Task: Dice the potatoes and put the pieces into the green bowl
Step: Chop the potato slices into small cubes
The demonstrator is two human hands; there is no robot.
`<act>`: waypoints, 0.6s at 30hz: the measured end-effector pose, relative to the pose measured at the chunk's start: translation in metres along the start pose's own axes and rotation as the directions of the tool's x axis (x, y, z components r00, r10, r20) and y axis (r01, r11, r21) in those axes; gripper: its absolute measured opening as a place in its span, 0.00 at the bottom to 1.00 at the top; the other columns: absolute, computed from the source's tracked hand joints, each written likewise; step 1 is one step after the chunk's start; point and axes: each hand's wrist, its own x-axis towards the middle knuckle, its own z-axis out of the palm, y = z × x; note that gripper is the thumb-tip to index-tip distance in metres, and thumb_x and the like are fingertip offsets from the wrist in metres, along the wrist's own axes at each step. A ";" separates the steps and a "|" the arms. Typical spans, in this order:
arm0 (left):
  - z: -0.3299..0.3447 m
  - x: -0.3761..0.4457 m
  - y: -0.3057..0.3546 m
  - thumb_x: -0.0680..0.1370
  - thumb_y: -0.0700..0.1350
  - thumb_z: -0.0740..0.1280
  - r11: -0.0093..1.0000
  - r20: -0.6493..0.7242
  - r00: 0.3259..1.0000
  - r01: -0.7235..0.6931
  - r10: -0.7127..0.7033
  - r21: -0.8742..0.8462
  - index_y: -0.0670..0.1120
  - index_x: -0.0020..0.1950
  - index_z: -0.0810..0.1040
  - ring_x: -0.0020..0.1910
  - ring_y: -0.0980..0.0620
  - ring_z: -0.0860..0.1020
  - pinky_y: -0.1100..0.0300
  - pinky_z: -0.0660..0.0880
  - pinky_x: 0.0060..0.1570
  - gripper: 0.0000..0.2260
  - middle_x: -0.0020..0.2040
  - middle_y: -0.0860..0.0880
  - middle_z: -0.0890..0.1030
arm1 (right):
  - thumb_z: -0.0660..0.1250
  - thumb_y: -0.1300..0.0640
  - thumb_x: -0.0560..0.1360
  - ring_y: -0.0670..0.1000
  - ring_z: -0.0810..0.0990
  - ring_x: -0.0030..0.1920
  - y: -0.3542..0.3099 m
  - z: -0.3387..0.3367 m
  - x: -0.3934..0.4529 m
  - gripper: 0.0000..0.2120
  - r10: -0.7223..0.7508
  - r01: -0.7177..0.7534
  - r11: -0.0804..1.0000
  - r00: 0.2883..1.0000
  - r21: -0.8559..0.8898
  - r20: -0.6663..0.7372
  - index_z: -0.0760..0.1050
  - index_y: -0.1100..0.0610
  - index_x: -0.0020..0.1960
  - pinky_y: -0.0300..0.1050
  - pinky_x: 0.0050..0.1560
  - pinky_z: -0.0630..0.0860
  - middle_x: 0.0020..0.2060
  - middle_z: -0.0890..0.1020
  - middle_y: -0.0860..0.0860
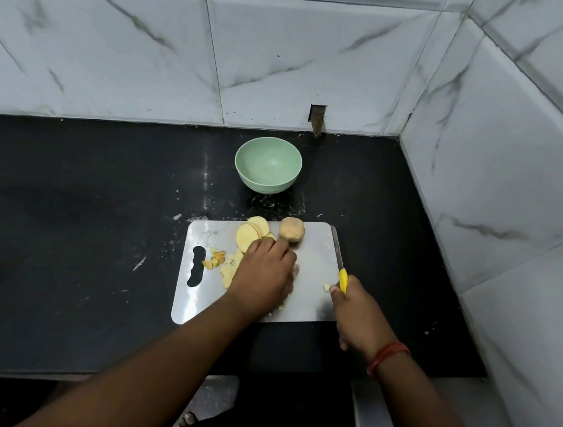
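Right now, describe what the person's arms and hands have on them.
Both forearms are bare, with no sleeves in view. The right wrist carries a red-orange thread band wound around it several times. The left hand and right hand wear no gloves; no rings or watch are visible.

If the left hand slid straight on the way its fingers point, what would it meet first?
Most likely the potato slices: the left hand lies on the cutting board, fingertips already at their near edge. The potato chunk sits just right of that line; depth is uncertain.
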 end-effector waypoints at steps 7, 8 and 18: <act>-0.017 -0.007 -0.034 0.78 0.51 0.65 0.970 0.000 0.971 0.240 -0.240 -0.035 0.47 0.53 0.78 0.47 0.46 0.74 0.49 0.72 0.51 0.09 0.48 0.48 0.78 | 0.57 0.62 0.80 0.58 0.77 0.49 -0.006 0.022 0.038 0.10 -0.108 0.064 0.943 0.987 -0.326 -0.119 0.70 0.62 0.61 0.45 0.49 0.72 0.59 0.70 0.59; -0.019 -0.009 -0.038 0.79 0.52 0.63 0.967 0.002 0.968 0.252 -0.252 -0.036 0.46 0.53 0.79 0.46 0.45 0.75 0.49 0.72 0.51 0.11 0.48 0.48 0.79 | 0.57 0.63 0.80 0.58 0.77 0.49 -0.009 0.027 0.040 0.11 -0.107 0.074 0.936 0.991 -0.344 -0.077 0.69 0.62 0.62 0.44 0.48 0.70 0.59 0.69 0.59; -0.011 -0.002 -0.061 0.81 0.55 0.66 0.867 0.234 0.879 0.460 -0.415 -0.191 0.46 0.77 0.67 0.73 0.41 0.67 0.46 0.65 0.73 0.27 0.75 0.41 0.68 | 0.58 0.62 0.79 0.58 0.76 0.53 -0.038 0.048 0.055 0.09 -0.223 0.195 0.961 0.966 -0.198 -0.128 0.72 0.61 0.58 0.49 0.56 0.73 0.57 0.72 0.57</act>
